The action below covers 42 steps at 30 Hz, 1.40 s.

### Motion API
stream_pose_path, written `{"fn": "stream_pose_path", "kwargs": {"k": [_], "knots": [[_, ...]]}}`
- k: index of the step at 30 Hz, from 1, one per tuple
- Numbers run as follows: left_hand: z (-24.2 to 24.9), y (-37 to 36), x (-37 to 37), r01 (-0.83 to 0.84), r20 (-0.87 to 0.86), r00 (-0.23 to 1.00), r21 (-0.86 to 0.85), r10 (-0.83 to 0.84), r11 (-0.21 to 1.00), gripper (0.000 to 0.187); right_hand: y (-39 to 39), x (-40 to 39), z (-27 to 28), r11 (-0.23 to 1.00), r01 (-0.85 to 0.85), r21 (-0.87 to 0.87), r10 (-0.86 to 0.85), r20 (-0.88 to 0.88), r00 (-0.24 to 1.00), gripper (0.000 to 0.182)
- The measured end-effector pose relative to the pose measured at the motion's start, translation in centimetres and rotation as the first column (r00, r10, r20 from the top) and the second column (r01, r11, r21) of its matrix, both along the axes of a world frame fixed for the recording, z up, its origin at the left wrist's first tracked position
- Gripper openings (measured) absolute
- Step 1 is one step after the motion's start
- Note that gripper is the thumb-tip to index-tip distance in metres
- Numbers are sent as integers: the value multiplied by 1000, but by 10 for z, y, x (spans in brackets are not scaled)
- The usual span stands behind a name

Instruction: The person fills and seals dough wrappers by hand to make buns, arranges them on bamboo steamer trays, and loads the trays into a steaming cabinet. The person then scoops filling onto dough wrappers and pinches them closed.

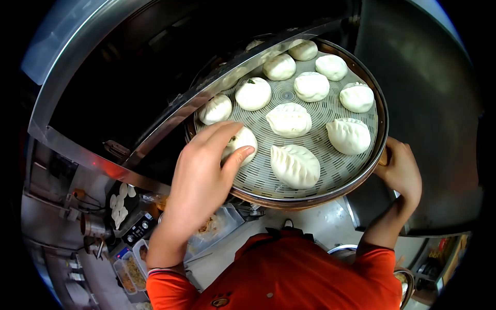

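Note:
A round steamer tray (383, 119) with a slotted pale liner holds several white buns, some round and some pleated in a leaf shape. My left hand (204, 160) reaches over its near left side, thumb and fingers curled around a round bun (244, 140) that rests on the liner. Close by lies a leaf-shaped bun (295, 166). At the tray's right edge, my right hand (402, 168) grips the rim from outside; part of its fingers is hidden by the tray. The tray's far left part sits behind a metal edge.
A shiny metal edge (170, 121) crosses over the tray's left side, with a dark cavity behind it. To the right stands a dark metal panel (418, 103). Lower left, a counter bears food containers (129, 271), a metal pot (93, 226) and flat white dough pieces (119, 212).

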<state>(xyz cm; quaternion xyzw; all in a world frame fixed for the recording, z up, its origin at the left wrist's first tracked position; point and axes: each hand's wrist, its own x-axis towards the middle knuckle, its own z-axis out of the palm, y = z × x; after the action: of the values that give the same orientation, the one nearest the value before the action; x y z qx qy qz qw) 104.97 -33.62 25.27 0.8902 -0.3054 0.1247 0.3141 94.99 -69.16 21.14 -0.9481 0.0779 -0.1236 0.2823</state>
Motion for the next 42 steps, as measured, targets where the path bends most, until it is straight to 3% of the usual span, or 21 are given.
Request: {"fn": "stream_pose_path", "kwargs": {"k": [1, 3, 4, 5, 6, 7, 8, 9, 11, 12, 13, 16, 20, 22, 26, 28, 33, 37, 39, 42], "knots": [[-9, 4, -7, 8, 0, 1000, -3, -8, 1000, 36, 3, 3, 6, 1000, 8, -3, -8, 0, 1000, 28], [-44, 15, -40, 104, 484, 874, -269, 41, 957, 25, 8, 8, 18, 992, 32, -123, -61, -244, 968, 32], [-83, 21, -61, 257, 447, 894, -465, -26, 847, 24, 4, 10, 15, 998, -17, -65, 4, -197, 980, 29], [-128, 24, -85, 377, 421, 901, -637, -106, 673, 23, 7, 12, 19, 990, -70, -124, 40, -226, 973, 25], [-162, 15, -109, 242, 140, 968, -744, -209, 622, 22, 7, 12, 19, 989, -67, -129, 35, -240, 970, 24], [-192, 1, -128, 88, -142, 933, -799, -329, 595, 23, 6, 6, 13, 990, -56, -133, 21, -250, 968, 22], [-217, -17, -120, -168, -442, 732, -855, -518, 491, 30, 9, 11, 7, 992, -28, -123, -2, -234, 972, 22], [-235, -36, -107, -442, -612, 391, -780, -688, 443, 39, 16, 13, 6, 993, -1, -117, -26, -225, 974, 22], [-244, -93, -75, -645, -549, 542, -757, -637, 103, 49, 47, 12, 24, 980, 39, -197, -106, -345, 933, 23], [-240, -103, -56, -674, -525, 599, -738, -604, -26, 49, 50, 7, 17, 977, -16, -213, -52, -310, 949, 24], [-237, -106, -41, -675, -512, 588, -737, -626, -31, 49, 54, -8, 4, 981, -24, -195, -17, -208, 978, 25], [-230, -107, -16, -671, -478, 505, -742, -718, 22, 50, 95, -54, 10, 979, 68, -191, -125, -302, 945, 30], [-207, -87, -29, -618, -441, 408, -778, -799, 114, 50, 146, -129, 5, 960, 215, -180, -253, -225, 941, 22], [-175, -62, -23, -583, -427, 367, -798, -827, 154, 50, 194, -142, 48, 949, 273, -157, -297, -157, 942, 24], [-122, -28, -64, -458, -366, 268, -862, -891, 217, 50, 259, -232, 99, 921, 369, -123, -386, -185, 904, 19], [-102, -25, -113, -374, -347, 204, -892, -915, 255, 50, 273, -299, 104, 921, 378, -90, -384, -65, 921, 16], [-52, -24, -249, -206, -313, 0, -929, -950, 306, 51, 299, -437, 127, 877, 477, -63, -479, -17, 878, 15], [-19, -12, -381, -105, -314, -180, -936, -932, 336, 51, 334, -566, 156, 858, 512, -33, -513, -94, 853, 18], [-11, -15, -447, -49, -335, -295, -930, -895, 364, 51, 342, -624, 166, 796, 603, -50, -598, -214, 772, 19], [-3, -21, -532, 38, -357, -477, -921, -803, 387, 51, 347, -695, 154, 719, 686, -113, -693, -197, 694, 22]]}}
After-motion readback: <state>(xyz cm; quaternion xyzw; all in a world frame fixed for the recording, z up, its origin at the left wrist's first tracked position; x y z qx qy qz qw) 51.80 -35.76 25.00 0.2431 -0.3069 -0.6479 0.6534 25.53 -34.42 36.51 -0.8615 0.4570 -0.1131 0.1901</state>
